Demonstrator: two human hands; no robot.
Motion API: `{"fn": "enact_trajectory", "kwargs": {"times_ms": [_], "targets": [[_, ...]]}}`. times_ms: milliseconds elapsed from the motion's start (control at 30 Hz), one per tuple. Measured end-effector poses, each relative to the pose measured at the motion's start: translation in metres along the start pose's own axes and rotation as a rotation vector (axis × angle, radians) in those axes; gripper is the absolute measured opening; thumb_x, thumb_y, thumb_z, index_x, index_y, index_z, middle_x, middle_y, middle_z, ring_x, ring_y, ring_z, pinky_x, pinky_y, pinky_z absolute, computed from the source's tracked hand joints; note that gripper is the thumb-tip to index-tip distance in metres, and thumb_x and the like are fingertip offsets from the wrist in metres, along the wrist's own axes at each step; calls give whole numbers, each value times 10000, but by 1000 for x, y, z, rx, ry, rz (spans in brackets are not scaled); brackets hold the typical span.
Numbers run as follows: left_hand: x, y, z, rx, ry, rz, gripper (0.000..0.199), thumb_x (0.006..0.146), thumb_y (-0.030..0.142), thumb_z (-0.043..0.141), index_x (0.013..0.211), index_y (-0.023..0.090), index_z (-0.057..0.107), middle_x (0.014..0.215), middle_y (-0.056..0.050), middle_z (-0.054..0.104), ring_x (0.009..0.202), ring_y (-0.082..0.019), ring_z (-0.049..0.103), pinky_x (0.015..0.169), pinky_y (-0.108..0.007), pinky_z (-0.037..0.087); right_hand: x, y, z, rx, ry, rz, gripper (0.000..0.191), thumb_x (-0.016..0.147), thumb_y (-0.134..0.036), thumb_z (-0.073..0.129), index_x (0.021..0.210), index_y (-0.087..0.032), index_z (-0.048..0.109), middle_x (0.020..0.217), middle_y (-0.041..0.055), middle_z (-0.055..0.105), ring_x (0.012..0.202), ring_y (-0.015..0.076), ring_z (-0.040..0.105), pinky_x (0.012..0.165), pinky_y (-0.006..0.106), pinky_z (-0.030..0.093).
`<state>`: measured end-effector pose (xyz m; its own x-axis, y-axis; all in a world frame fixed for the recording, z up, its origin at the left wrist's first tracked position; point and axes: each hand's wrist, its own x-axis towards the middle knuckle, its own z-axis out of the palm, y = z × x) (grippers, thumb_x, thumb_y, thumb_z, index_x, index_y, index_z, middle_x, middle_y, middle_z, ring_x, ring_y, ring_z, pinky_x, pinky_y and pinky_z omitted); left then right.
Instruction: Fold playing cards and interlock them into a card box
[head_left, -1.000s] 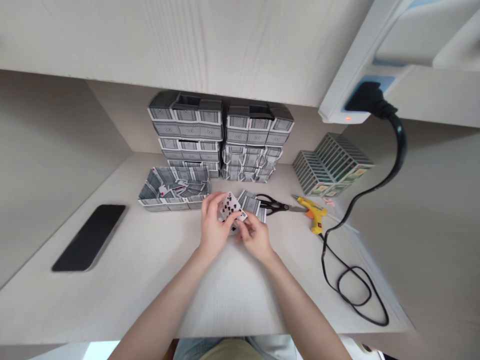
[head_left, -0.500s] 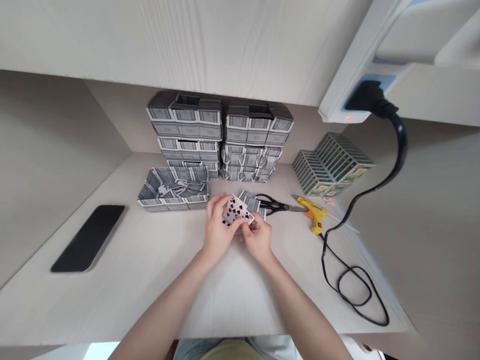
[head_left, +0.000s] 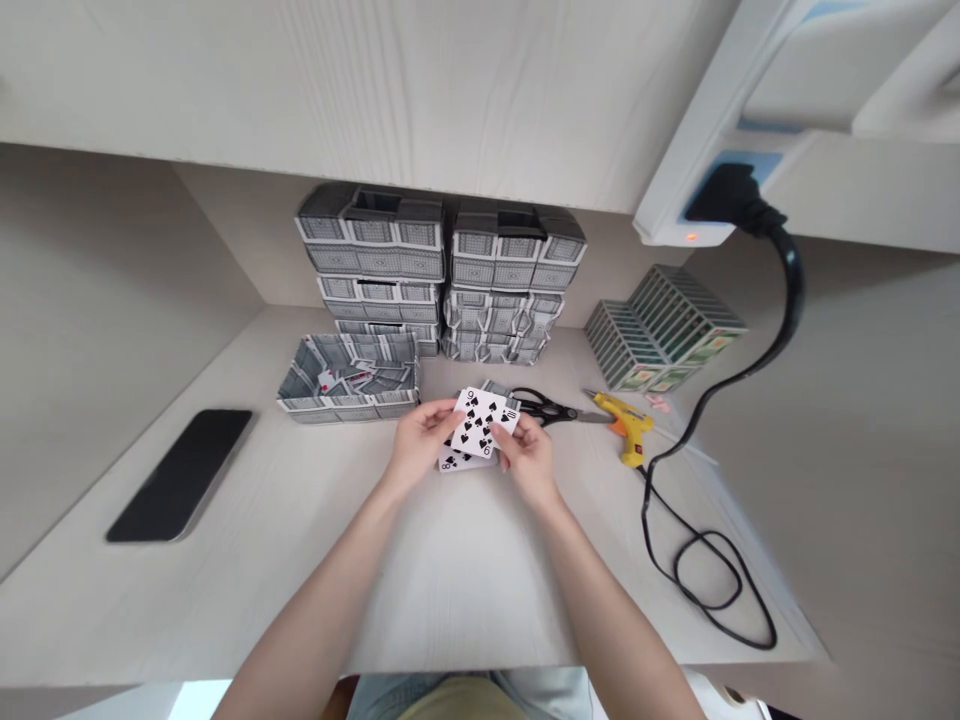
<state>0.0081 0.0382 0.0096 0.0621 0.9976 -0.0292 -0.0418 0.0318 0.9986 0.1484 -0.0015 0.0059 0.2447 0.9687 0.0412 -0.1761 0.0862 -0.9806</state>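
Note:
Between my hands, over the desk, is a nine of spades playing card (head_left: 474, 424), face up. My left hand (head_left: 420, 442) pinches its left edge between thumb and fingers. On the right, my right hand (head_left: 529, 460) has its thumb on the card faces and grips a ten of spades (head_left: 510, 417), which overlaps the nine. Below them shows an eight of spades (head_left: 459, 463), partly covered; whether it lies on the desk or is held, I cannot tell. Just behind my hands, patterned grey card backs (head_left: 498, 388) are partly hidden.
An open box of card panels (head_left: 352, 410) with loose cards inside stands at left. Stacked card boxes (head_left: 382, 250) fill the back. Black-handled scissors (head_left: 547, 410), a yellow glue gun (head_left: 634, 430), a black cable (head_left: 739, 610) and green-edged card stacks (head_left: 660, 330) are right; a phone (head_left: 180, 475) lies left.
My hands have moved apart slightly. The cards have turned and fanned, so the nine now faces up in front, with the ten's corner and the eight showing.

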Motion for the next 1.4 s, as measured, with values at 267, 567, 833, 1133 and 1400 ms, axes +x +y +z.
{"fn": "enact_trajectory", "kwargs": {"times_ms": [267, 567, 833, 1133, 1400], "targets": [[-3, 1, 1, 94, -16, -11, 254, 611, 363, 690, 629, 137, 575, 575, 18, 599, 537, -95, 532, 538, -198, 397, 4, 6, -4, 7, 56, -14, 240, 677, -378, 646, 779, -164, 609, 586, -19, 587, 415, 76, 416, 411, 216, 360], [-1, 0, -2, 131, -29, 35, 261, 638, 397, 659, 685, 143, 621, 628, 2, 623, 565, -107, 538, 547, -203, 396, 5, 9, -7, -29, -2, -29, 218, 698, -369, 629, 778, -168, 602, 609, -13, 604, 421, 81, 441, 440, 222, 399], [0, -3, -2, 209, -19, 63, 280, 640, 418, 652, 671, 141, 622, 616, -6, 627, 558, -115, 540, 538, -207, 400, 7, 16, -12, -209, -11, -105, 219, 729, -367, 587, 786, -157, 606, 698, 35, 642, 637, 156, 561, 573, 259, 452], [-3, -3, 0, 311, 12, 87, 302, 633, 445, 644, 658, 145, 645, 625, -16, 650, 567, -134, 560, 526, -217, 403, 8, 13, -16, -279, 29, -145, 189, 721, -354, 591, 740, -166, 606, 679, 28, 636, 658, 163, 555, 616, 270, 450], [-4, -4, -1, 369, 11, 93, 314, 655, 449, 621, 691, 142, 672, 651, -30, 673, 582, -149, 578, 541, -229, 408, 9, 12, -13, -125, -17, -71, 188, 716, -321, 600, 795, -150, 601, 717, 35, 670, 636, 153, 592, 580, 255, 453]]}}
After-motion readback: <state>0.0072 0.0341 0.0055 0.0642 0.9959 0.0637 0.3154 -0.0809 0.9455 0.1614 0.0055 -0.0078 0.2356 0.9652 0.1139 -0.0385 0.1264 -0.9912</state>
